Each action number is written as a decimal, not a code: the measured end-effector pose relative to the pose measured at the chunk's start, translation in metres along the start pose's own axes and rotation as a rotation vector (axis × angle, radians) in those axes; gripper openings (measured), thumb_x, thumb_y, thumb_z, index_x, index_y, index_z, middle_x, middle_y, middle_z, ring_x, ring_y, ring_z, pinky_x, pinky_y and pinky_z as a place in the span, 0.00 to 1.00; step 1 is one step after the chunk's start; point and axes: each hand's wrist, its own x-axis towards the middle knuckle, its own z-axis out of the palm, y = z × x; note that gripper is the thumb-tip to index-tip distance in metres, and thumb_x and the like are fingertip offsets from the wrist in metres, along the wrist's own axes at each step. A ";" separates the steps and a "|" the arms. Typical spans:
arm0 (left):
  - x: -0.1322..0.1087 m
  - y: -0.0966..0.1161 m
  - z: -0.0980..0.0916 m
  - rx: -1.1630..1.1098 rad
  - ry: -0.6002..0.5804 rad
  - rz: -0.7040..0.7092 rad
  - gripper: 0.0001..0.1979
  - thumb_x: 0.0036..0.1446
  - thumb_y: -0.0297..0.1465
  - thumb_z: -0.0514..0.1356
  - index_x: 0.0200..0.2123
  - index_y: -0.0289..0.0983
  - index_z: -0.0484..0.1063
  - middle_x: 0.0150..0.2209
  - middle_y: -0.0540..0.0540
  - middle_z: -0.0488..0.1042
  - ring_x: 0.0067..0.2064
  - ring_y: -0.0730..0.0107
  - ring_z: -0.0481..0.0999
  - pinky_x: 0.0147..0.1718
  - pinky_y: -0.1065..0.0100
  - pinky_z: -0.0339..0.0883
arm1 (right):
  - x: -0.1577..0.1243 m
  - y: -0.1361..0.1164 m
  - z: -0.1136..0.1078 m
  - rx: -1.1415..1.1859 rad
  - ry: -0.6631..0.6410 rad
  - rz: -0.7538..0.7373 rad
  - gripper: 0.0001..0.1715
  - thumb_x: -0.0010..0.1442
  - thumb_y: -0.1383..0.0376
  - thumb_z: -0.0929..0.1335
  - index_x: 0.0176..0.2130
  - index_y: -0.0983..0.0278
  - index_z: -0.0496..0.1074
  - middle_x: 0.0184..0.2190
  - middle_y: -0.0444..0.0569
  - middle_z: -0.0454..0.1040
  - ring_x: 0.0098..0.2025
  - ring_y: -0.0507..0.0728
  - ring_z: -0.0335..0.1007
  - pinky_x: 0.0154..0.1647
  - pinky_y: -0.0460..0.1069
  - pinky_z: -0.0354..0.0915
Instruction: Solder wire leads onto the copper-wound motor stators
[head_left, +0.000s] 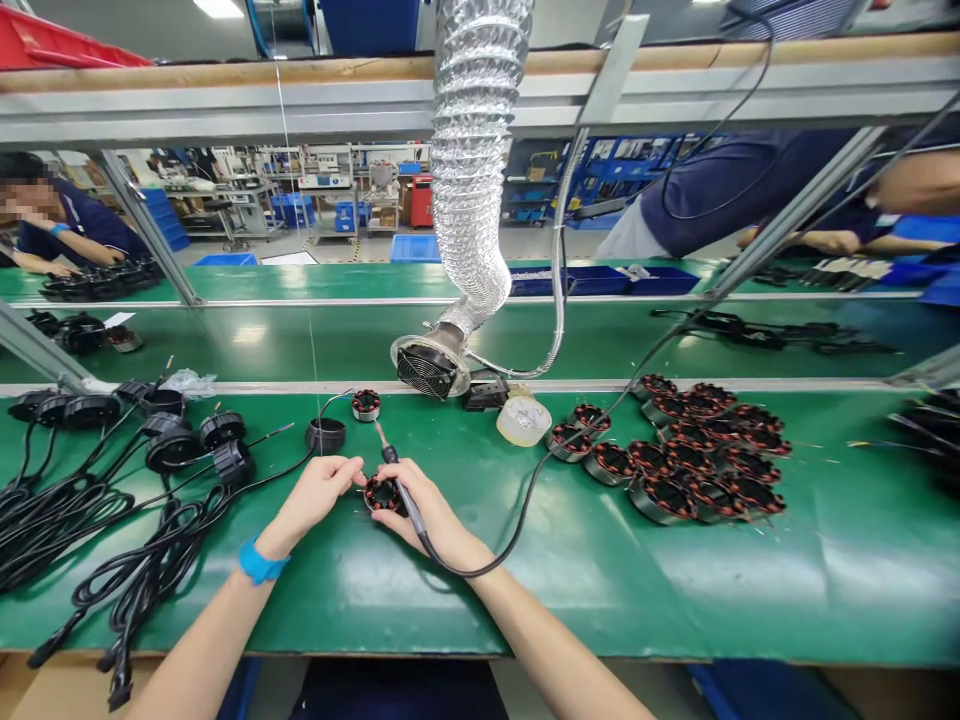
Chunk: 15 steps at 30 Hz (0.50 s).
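Observation:
My right hand [433,515] is wrapped around a soldering iron [409,500], its tip pointing up and away from me. The same hand's thumb and fingers rest around a motor stator [381,494] with copper windings on the green mat. At the stator's left side is my left hand [322,492], thumb and forefinger pinched together; whatever lies between them is too small to make out. A second stator [367,404] stands just beyond my hands. Left of it sits a black round housing [325,434] with a cable. A thin wire hangs down from above near my left hand.
Black housings with coiled cables [150,540] cover the left side. Several stators [697,450] are grouped at right, beside a tape roll [523,421]. A fan [426,370] on a foil duct [480,150] hangs ahead. The iron's cord crosses the mat. Other people work beyond.

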 end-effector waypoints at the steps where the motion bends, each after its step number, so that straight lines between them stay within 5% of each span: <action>1: -0.003 -0.001 -0.002 0.020 0.034 -0.024 0.28 0.57 0.53 0.52 0.27 0.34 0.74 0.18 0.52 0.61 0.24 0.70 0.61 0.28 0.68 0.56 | 0.000 0.001 0.000 0.006 0.006 -0.004 0.22 0.57 0.66 0.72 0.50 0.60 0.64 0.44 0.48 0.67 0.42 0.54 0.68 0.47 0.49 0.65; 4: -0.014 0.001 -0.008 0.099 0.051 -0.044 0.30 0.57 0.55 0.50 0.22 0.36 0.70 0.20 0.49 0.64 0.27 0.66 0.65 0.31 0.67 0.59 | 0.000 0.000 -0.001 0.007 0.011 -0.008 0.22 0.57 0.65 0.72 0.50 0.60 0.64 0.43 0.48 0.67 0.42 0.54 0.67 0.46 0.49 0.65; 9: -0.030 0.003 -0.011 0.209 -0.227 0.046 0.28 0.53 0.57 0.51 0.19 0.39 0.66 0.28 0.45 0.75 0.36 0.56 0.73 0.40 0.63 0.66 | 0.002 -0.006 -0.006 -0.053 -0.017 -0.041 0.24 0.58 0.59 0.72 0.51 0.60 0.64 0.44 0.49 0.67 0.46 0.55 0.67 0.49 0.48 0.65; 15: -0.013 -0.033 -0.006 0.176 -0.251 -0.024 0.24 0.38 0.60 0.61 0.23 0.46 0.74 0.28 0.47 0.78 0.36 0.49 0.76 0.39 0.58 0.73 | 0.004 0.004 -0.005 -0.133 -0.041 -0.012 0.32 0.51 0.54 0.76 0.51 0.59 0.65 0.41 0.47 0.69 0.47 0.55 0.68 0.49 0.45 0.65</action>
